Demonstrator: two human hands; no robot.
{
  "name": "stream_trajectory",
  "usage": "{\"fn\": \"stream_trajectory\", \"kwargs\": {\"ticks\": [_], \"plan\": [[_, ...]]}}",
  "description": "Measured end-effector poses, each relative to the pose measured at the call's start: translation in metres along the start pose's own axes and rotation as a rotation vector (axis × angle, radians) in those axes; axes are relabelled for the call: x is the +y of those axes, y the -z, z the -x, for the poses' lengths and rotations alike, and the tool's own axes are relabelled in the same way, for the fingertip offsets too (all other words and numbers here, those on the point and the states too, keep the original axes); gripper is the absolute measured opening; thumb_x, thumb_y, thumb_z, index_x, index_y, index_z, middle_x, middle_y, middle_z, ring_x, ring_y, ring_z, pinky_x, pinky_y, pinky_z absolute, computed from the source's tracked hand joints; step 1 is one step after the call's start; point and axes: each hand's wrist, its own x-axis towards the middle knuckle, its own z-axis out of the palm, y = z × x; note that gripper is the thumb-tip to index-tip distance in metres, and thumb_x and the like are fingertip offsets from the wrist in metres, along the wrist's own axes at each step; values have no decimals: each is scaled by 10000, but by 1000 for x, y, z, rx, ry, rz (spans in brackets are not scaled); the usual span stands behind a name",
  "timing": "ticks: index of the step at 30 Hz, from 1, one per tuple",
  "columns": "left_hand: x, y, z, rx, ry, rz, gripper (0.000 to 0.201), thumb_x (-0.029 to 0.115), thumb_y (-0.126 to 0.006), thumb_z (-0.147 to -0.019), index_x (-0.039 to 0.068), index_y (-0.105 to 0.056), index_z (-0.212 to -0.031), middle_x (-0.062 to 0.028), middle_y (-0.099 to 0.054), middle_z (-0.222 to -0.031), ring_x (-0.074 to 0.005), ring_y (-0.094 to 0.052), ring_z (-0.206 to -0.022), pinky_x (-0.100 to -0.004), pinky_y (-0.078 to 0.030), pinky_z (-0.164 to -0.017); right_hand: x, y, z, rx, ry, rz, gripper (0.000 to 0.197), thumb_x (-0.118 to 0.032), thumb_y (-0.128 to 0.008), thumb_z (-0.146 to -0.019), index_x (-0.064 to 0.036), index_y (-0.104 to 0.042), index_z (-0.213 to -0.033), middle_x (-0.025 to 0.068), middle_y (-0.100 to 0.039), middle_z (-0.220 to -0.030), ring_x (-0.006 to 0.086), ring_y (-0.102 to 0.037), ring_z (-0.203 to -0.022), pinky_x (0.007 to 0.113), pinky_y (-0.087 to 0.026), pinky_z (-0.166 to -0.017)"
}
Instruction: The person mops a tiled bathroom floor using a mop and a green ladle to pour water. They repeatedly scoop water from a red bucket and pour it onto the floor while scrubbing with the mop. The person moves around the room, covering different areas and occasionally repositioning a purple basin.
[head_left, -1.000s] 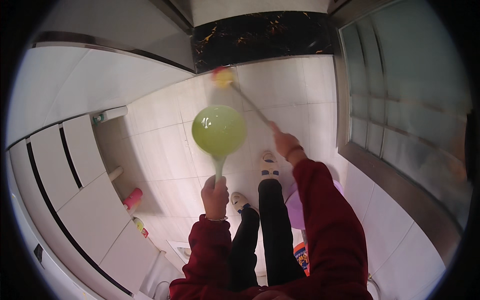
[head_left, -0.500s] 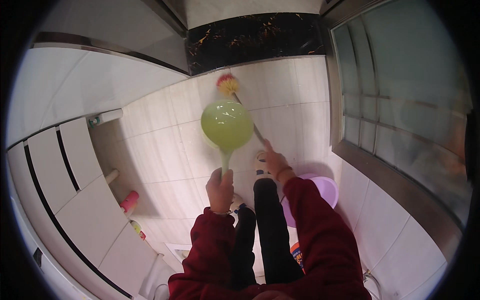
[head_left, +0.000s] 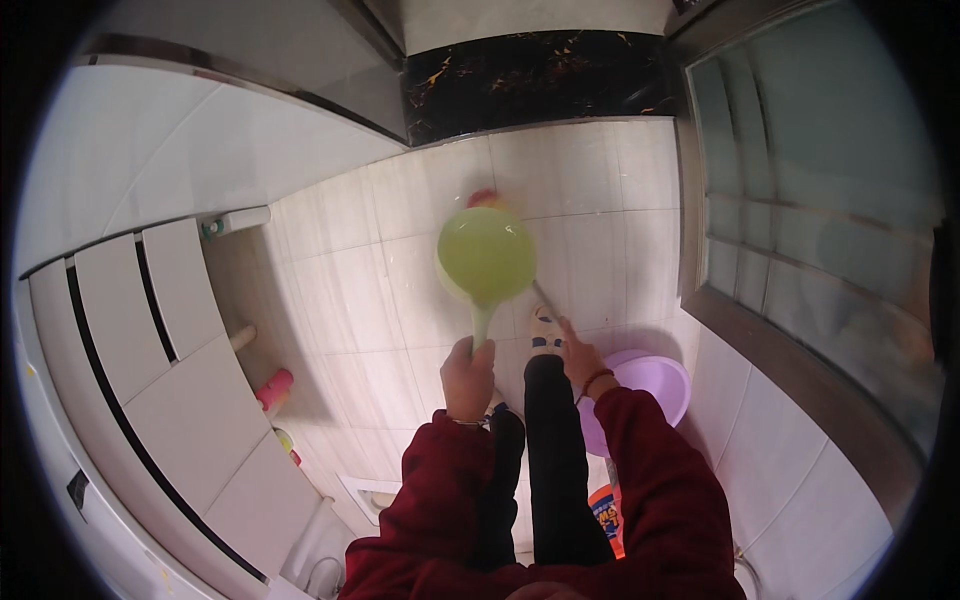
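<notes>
Streaked pale floor tiles point(head_left: 340, 290), edged by a black, gold-veined slab point(head_left: 540, 85). Left grip point(head_left: 468, 378): wrapped round the handle of a glossy, round-bowled green dipper point(head_left: 488, 255), suspended above the tiles. Right grip point(head_left: 583, 362): clasping the thin rod of a brush point(head_left: 546, 296); red-tipped head blurred, largely hidden behind the dipper. Purple basin point(head_left: 662, 378): round, partly covered by the red sleeve point(head_left: 660, 455).

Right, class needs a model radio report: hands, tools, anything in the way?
Left hand gripping green dipper by handle. Right hand gripping brush by shaft. Dipper partly blocks camera's view of brush; red bristles show beyond.
</notes>
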Motion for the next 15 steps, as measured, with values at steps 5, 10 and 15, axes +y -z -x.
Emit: {"fn": "stream_trajectory", "kwargs": {"ticks": [5, 10, 15], "plan": [[23, 3, 13, -5, 58, -18, 266, 202, -552, -805, -43, -578, -906, -118, -559, -608, -161, -529, -548, -314, -431, -534, -42, 40, -62, 26, 28, -19, 552, -199, -417, -867, -148, -171, -1359, 248, -590, -694, 432, -571, -631, 539, -449, -630], [13, -8, 4, 53, -178, -171, 227, 174, -549, -802, -51, -537, -827, -192, -544, -620, -259, -527, -523, -345, -422, -514, -25, 52, -86, 52, 25, 100, 560, -204, -402, -877, -175, -137, -1370, 228, -606, -732, 404, -590, -679, 495, -476, -625], [55, -28, 1, 23, -335, -264, 245, 201, -539, -809, -43, -518, -790, -248, -547, -661, -403, -544, -608, -407, -427, -539, 68, 75, -51, 252, -255, -88, 600, -168, -399, -883, -211, -80, -1388, 240, -607, -823, 403, -593, -759, 491, -469, -679]]}}
